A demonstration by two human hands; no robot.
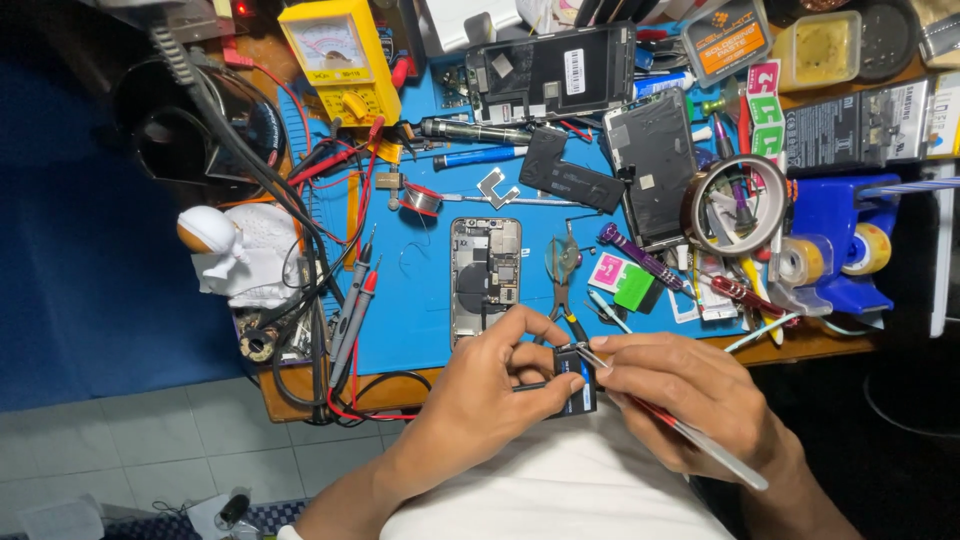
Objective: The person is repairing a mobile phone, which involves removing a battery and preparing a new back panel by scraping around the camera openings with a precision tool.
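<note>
My left hand (495, 385) pinches a small black flat phone part (577, 380) just off the near edge of the bench. My right hand (690, 390) grips metal tweezers (680, 428) whose tips touch the top of that part. Just beyond my hands an opened phone body (485, 275) lies on the blue work mat (420, 280) with its circuit board and internals exposed. Small pliers (565, 285) rest right of the phone.
A yellow multimeter (340, 55) with red and black probes (355, 300) sits at the left. Other opened phones (655, 160), a black battery (570, 175), a tape roll (735, 205), a blue tape dispenser (835, 240), screwdrivers and tubs crowd the back and right. A white figurine (235, 255) stands left.
</note>
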